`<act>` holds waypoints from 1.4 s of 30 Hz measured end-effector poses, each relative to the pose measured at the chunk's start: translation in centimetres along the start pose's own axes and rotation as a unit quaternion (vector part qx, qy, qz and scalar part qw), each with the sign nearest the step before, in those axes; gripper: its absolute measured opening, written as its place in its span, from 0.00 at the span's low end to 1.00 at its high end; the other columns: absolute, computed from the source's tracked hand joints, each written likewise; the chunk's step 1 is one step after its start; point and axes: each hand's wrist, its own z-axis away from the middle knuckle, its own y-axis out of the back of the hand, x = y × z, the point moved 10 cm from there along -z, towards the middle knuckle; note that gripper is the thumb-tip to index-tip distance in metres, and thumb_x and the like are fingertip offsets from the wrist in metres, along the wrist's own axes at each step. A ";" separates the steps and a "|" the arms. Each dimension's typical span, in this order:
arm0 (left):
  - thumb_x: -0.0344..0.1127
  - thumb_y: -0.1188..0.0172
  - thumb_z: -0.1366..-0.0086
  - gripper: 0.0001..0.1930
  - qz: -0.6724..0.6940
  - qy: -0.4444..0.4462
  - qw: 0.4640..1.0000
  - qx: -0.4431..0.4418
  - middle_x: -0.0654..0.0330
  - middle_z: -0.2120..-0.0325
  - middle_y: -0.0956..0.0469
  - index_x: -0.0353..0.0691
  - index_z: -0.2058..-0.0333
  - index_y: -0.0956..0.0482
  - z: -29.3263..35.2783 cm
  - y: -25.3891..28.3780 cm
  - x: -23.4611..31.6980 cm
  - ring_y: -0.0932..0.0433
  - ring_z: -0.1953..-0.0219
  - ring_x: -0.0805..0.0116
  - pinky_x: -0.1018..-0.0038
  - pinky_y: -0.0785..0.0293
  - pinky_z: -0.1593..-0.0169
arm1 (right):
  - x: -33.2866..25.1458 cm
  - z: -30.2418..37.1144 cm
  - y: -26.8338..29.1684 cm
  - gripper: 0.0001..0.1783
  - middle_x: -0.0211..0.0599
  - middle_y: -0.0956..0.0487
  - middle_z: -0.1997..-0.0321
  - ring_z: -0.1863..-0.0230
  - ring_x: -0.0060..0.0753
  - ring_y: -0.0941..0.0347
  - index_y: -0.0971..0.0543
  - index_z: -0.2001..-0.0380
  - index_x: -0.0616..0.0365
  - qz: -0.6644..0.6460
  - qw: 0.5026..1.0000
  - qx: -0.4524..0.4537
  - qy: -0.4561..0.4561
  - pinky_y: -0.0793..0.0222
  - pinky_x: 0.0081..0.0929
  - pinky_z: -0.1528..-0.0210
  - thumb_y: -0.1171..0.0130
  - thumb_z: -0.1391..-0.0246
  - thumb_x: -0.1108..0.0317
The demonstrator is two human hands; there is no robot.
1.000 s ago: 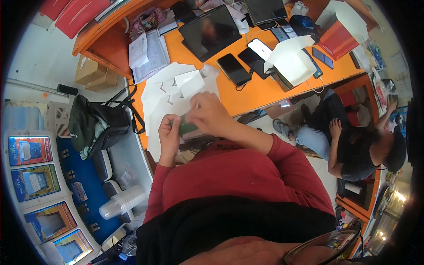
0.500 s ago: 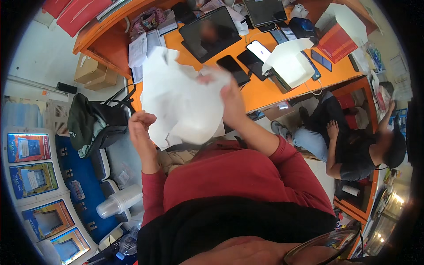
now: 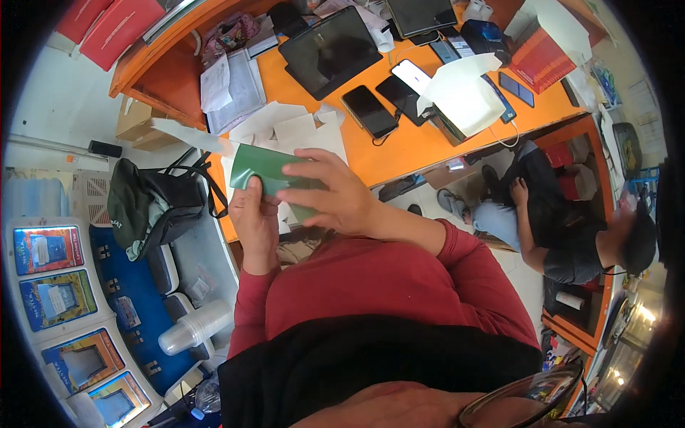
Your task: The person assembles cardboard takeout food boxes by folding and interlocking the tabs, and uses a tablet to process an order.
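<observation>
A glossy green carton blank (image 3: 265, 162) is held in front of my red-sleeved body, over the near left edge of the desk. A white flap (image 3: 187, 135) sticks out from its far left end. My left hand (image 3: 255, 221) is closed on its near left corner, the thumb on top and the other fingers partly beneath. Across the carton's right part lies my right hand (image 3: 332, 191), its fingers spread and touching the green face; its thumb is hidden. More white carton pieces (image 3: 307, 135) rest on the desk just beyond, partly covered by my hands and the green card.
Phones (image 3: 369, 112), a tablet (image 3: 330, 53) and an open white box (image 3: 467, 100) crowd the orange desk (image 3: 399, 153). A red box (image 3: 549, 57) stands far right. Stacked plastic cups (image 3: 196, 327) and a dark bag (image 3: 171, 203) lie left. Another person (image 3: 571, 242) sits at right.
The large white sheet in my hands has been turned, and a green face now shows. My right hand has moved left and nearer, onto the card. White pieces on the desk are uncovered.
</observation>
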 end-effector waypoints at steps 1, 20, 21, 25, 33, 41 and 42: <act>0.37 0.48 0.29 0.12 -0.010 -0.001 1.000 -0.005 0.61 0.63 0.20 0.34 0.54 0.24 0.2 -0.7 -0.1 0.21 0.67 0.76 0.81 0.24 0.63 | 0.4 -0.1 0.0 0.24 0.44 0.30 0.40 0.40 0.54 0.35 0.21 0.48 0.51 0.012 1.000 0.006 -0.024 0.38 0.44 0.41 0.39 0.47 0.55; 0.39 0.48 0.29 0.14 -0.410 0.080 0.906 -0.068 0.69 0.80 0.28 0.31 0.61 0.21 2.9 5.9 -7.0 0.36 0.76 0.82 0.79 0.37 0.73 | 12.0 5.8 -2.1 0.17 0.30 0.32 0.66 0.72 0.22 0.35 0.24 0.48 0.52 -0.136 0.943 0.038 -0.301 0.31 0.22 0.64 0.43 0.42 0.70; 0.39 0.47 0.29 0.14 -0.419 0.093 0.900 -0.072 0.69 0.80 0.28 0.31 0.60 0.21 3.1 6.2 -7.4 0.35 0.76 0.81 0.78 0.36 0.73 | 12.0 5.9 -2.1 0.14 0.28 0.33 0.68 0.72 0.21 0.35 0.20 0.53 0.52 -0.127 0.944 0.024 -0.304 0.32 0.22 0.66 0.40 0.43 0.69; 0.38 0.44 0.32 0.12 -0.453 0.088 0.876 -0.143 0.56 0.79 0.20 0.36 0.57 0.21 2.5 4.7 -8.2 0.24 0.77 0.71 0.74 0.29 0.70 | 9.0 4.0 -2.4 0.07 0.31 0.31 0.72 0.71 0.29 0.29 0.18 0.68 0.54 0.040 0.979 -0.031 -0.198 0.32 0.27 0.70 0.33 0.51 0.67; 0.37 0.41 0.37 0.14 -0.485 -0.027 0.863 -0.138 0.49 0.73 0.20 0.38 0.54 0.23 1.2 2.1 -5.7 0.18 0.72 0.54 0.68 0.26 0.68 | 8.4 4.3 -2.0 0.15 0.37 0.26 0.59 0.61 0.37 0.24 0.23 0.58 0.54 0.027 0.981 0.017 -0.190 0.27 0.31 0.63 0.35 0.49 0.66; 0.36 0.40 0.42 0.22 -0.591 -0.192 0.759 -0.195 0.48 0.50 0.24 0.38 0.47 0.26 2.1 -1.6 -4.1 0.27 0.48 0.49 0.58 0.35 0.43 | 13.5 11.3 -5.7 0.45 0.52 0.32 0.43 0.45 0.38 0.30 0.51 0.36 0.59 -0.258 0.834 -0.001 -0.488 0.32 0.33 0.45 0.34 0.47 0.59; 0.35 0.41 0.40 0.21 -0.619 -0.218 0.744 -0.127 0.49 0.50 0.24 0.37 0.47 0.25 1.2 -0.2 -2.5 0.28 0.46 0.49 0.58 0.37 0.41 | 13.6 11.6 -4.4 0.44 0.52 0.32 0.44 0.45 0.38 0.30 0.50 0.37 0.59 -0.237 0.832 -0.020 -0.501 0.32 0.33 0.45 0.35 0.47 0.59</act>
